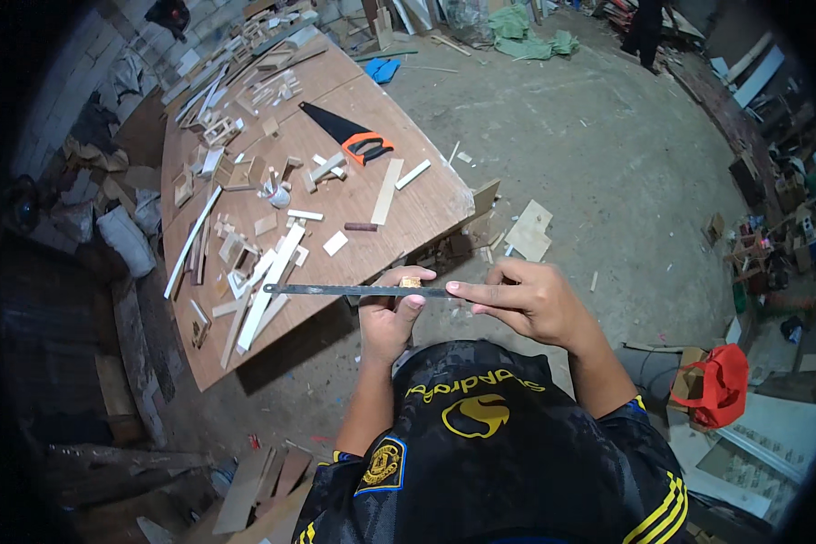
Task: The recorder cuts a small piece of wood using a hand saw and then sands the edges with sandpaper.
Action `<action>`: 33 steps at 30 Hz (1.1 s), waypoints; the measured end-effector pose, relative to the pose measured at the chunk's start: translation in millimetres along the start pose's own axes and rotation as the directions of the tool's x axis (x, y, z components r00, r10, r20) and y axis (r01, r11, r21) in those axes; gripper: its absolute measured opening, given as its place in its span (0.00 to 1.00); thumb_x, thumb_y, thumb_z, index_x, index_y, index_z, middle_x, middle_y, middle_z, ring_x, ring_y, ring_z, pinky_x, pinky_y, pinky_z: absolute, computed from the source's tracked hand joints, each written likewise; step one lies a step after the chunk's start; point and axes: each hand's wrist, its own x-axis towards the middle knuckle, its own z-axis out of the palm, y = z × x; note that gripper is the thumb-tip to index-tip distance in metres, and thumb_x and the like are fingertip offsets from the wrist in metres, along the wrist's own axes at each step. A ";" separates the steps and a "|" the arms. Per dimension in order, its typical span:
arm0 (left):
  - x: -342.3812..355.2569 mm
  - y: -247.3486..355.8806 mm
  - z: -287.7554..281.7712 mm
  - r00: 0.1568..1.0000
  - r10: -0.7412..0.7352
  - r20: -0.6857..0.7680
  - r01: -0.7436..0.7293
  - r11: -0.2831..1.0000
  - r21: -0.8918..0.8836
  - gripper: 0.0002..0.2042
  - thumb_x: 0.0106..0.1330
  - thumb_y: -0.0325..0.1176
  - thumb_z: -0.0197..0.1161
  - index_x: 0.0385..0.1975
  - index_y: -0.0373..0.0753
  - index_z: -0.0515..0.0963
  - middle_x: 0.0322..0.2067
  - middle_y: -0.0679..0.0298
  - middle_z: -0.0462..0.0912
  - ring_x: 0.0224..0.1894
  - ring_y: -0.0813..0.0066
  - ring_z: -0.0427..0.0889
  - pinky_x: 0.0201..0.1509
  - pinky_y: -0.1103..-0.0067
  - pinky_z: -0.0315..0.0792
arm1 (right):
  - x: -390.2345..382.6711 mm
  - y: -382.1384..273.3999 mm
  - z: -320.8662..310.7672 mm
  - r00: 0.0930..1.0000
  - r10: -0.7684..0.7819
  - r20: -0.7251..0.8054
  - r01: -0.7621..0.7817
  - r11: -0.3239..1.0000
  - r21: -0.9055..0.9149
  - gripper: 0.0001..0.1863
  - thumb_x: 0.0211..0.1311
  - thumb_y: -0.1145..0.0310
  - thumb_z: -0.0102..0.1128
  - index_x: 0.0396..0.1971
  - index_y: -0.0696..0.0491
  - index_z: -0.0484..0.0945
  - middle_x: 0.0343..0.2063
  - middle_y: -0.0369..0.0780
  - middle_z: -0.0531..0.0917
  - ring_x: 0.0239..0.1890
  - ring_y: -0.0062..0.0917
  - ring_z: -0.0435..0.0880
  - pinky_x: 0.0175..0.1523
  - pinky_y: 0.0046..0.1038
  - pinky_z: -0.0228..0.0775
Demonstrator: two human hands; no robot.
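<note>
Close in front of my body, my left hand (392, 313) pinches a small light-brown wood block (411, 282) between thumb and fingers. A thin dark hacksaw blade (335, 290) with a hole at its far left end lies level across the block's near side. The blade's right end sits in my right hand (521, 299), closed on it with the index finger stretched along it. Both hands are held in the air just off the near right edge of the workbench (417, 204). Whether the blade's teeth touch the wood is too small to tell.
On the bench lie a handsaw (349, 134) with an orange and black handle, a white cup (278, 195), a dark brown stick (361, 227) and several pale wood strips. A plywood offcut (529, 230) and a red bag (722, 385) are on the right. Another person (644, 34) stands far off.
</note>
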 end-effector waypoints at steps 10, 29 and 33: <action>45.3 12.8 -80.8 0.979 0.174 -0.109 -0.170 0.985 0.043 0.10 0.59 0.33 0.66 0.23 0.35 0.75 0.20 0.72 0.72 0.22 0.87 0.64 0.25 0.85 0.59 | 88.2 -24.3 47.0 0.993 -0.107 0.040 0.112 0.985 -0.131 0.19 0.54 0.63 0.64 0.49 0.34 0.81 0.19 0.36 0.71 0.20 0.28 0.73 0.24 0.29 0.66; 81.4 7.2 -178.4 0.981 0.132 -0.145 -0.125 0.990 0.061 0.12 0.59 0.35 0.65 0.21 0.32 0.74 0.18 0.70 0.73 0.24 0.84 0.69 0.28 0.82 0.64 | 162.6 -39.8 123.0 1.000 0.004 0.010 -0.002 0.983 -0.182 0.20 0.55 0.65 0.63 0.49 0.34 0.80 0.18 0.36 0.69 0.18 0.27 0.72 0.22 0.29 0.64; 93.5 0.3 -184.4 0.982 0.187 0.032 -0.185 0.980 -0.069 0.20 0.57 0.44 0.70 0.21 0.33 0.70 0.18 0.73 0.68 0.22 0.85 0.63 0.25 0.82 0.59 | 158.2 -42.8 119.3 0.998 0.043 -0.035 -0.048 0.991 -0.128 0.18 0.54 0.64 0.63 0.47 0.35 0.81 0.17 0.36 0.69 0.18 0.28 0.72 0.22 0.29 0.64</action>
